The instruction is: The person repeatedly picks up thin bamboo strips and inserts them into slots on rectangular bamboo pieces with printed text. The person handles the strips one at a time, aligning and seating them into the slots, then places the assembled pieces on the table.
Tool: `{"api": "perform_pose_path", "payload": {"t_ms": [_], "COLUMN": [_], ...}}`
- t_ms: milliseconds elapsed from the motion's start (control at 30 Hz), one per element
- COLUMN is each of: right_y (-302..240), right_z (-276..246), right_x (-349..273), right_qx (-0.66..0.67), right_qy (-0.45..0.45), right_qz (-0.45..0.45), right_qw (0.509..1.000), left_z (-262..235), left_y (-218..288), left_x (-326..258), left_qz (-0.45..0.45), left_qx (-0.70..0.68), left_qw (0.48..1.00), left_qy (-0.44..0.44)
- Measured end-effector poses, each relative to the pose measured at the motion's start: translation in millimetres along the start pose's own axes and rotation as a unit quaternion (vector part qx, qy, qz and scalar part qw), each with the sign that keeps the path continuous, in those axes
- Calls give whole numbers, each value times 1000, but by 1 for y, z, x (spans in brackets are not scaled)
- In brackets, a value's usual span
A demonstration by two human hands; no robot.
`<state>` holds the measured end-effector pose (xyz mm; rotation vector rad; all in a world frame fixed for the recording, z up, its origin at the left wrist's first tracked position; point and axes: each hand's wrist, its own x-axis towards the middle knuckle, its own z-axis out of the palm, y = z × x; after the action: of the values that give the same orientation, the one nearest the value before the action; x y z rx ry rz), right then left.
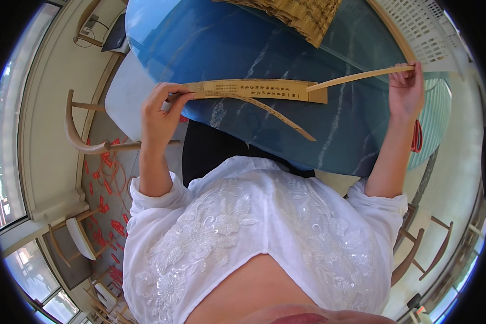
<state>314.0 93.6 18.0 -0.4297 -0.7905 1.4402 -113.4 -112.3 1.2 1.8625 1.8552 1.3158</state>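
A long, flat piece of brown printed cardboard [267, 89] stretches across the near part of the blue marbled table [243, 127]. My left hand [162, 110] pinches its left end between thumb and fingers. From that same end a narrow printed strip [279, 115] slants down to the right, its far end free. My right hand [406, 94], raised at the right, is closed on the end of a thin brown cardboard strip [359, 76]. That strip runs left to the right end of the printed piece; whether they are joined there I cannot tell.
A stack of brown cardboard pieces [302, 19] lies on the table's far side. A white perforated basket [429, 35] stands at the far right. Near my right forearm is a red looped object [417, 136]. Wooden chairs [83, 135] and scattered red pieces [107, 186] are on the left.
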Motion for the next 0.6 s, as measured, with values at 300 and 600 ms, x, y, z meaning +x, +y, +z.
{"api": "perform_pose_path", "payload": {"t_ms": [300,600], "right_y": [6,7], "right_z": [6,6], "right_x": [-4,-5], "right_qx": [-52,-60], "right_qy": [29,22], "right_qz": [10,7], "right_qw": [998,998], "left_z": [1,-2], "left_y": [-13,-33], "left_x": [5,2], "left_qz": [-61,-183], "left_qx": [16,-102], "left_qw": [997,976], "left_qy": [41,65]}}
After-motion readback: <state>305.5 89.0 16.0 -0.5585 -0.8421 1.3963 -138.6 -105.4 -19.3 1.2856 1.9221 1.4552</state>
